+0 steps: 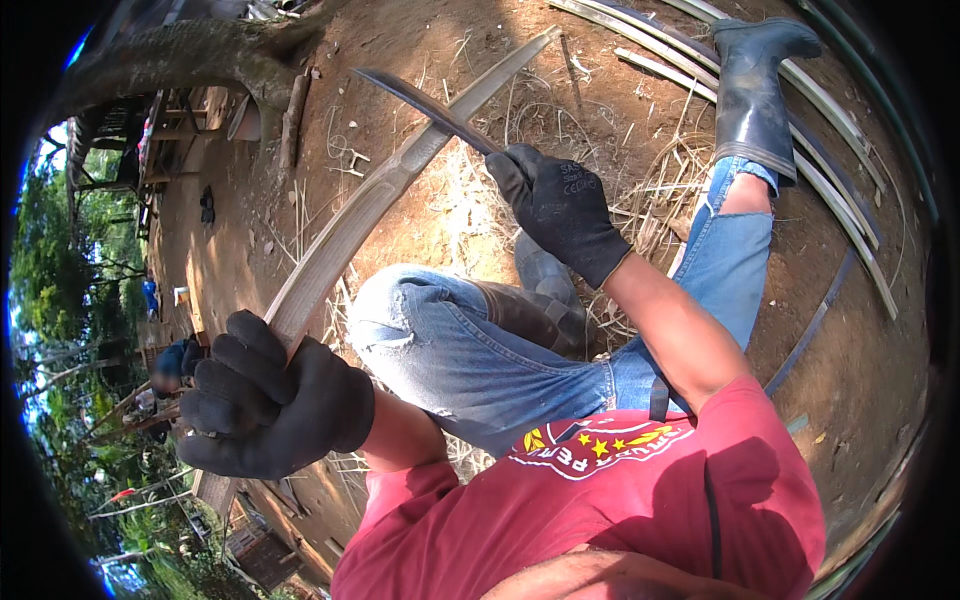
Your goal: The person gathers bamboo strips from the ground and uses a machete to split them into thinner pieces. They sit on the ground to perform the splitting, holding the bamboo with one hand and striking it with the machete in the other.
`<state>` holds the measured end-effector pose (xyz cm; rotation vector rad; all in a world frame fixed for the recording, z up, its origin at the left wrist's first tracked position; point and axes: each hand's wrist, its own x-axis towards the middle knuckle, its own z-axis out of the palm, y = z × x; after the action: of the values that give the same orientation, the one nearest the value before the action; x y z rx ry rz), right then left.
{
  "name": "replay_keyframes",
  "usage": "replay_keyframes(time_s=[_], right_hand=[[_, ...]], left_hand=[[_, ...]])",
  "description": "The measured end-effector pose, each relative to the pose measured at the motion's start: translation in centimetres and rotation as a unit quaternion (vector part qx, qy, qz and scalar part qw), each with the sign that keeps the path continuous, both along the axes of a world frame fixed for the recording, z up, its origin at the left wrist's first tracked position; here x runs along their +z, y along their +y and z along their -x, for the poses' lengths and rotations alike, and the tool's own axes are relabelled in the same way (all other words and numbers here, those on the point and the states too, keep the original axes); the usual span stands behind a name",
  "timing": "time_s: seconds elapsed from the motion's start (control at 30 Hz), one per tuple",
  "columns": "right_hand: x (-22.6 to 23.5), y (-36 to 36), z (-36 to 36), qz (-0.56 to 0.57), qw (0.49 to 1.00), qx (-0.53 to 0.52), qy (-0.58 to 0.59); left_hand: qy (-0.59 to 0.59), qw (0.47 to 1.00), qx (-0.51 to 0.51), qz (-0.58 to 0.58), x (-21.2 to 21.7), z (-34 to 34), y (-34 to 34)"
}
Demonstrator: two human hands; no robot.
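My left hand [285, 410], in a black glove, is closed around a long, pale strip of split bamboo [345, 220]. The strip slants up and away to the right, and its other end shows just below the hand. In its black glove, my right hand [565, 212] grips a machete [405, 97] with a dark blade; the fingers hide the handle. The blade crosses the strip near its far part and appears to rest against it.
Thin shavings [665, 185] litter the brown ground around my rubber boots [755, 95]. Several long pale strips [845, 205] lie to the right. A thick trunk [190, 65] stretches across the upper left. Farther off at left are another person [175, 362] and green foliage [60, 290].
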<state>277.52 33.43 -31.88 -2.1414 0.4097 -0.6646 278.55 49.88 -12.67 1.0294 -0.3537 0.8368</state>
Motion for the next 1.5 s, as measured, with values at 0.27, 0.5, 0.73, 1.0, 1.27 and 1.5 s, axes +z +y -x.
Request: replay_keyframes(time_s=[0.27,0.5,0.73,1.0,1.27,1.5], right_hand=[[2.1,-0.8,-0.8,0.032,0.990,0.138,0.004],[3.2,-2.6,-1.6,0.074,0.980,0.179,0.055],[3.1,-4.0,-3.0,0.081,0.975,0.168,0.120],[-2.6,-8.3,-4.6,0.197,0.971,0.113,0.079],[3.9,-2.9,-3.2,0.131,0.971,0.197,0.039],[2.0,-4.6,-4.6,0.155,0.967,0.190,0.063]], left_hand=[[-0.057,0.948,-0.305,-0.077,-0.9,-0.4,4.2],[-0.067,0.961,-0.253,-0.092,-1.1,0.0,4.6],[-0.110,0.972,-0.147,-0.149,-1.6,0.6,2.8],[-0.077,0.966,-0.227,-0.097,-0.9,0.3,3.3],[-0.063,0.985,-0.044,-0.152,-1.8,0.8,3.2],[-0.078,0.955,-0.275,-0.077,-2.0,0.8,4.8]])
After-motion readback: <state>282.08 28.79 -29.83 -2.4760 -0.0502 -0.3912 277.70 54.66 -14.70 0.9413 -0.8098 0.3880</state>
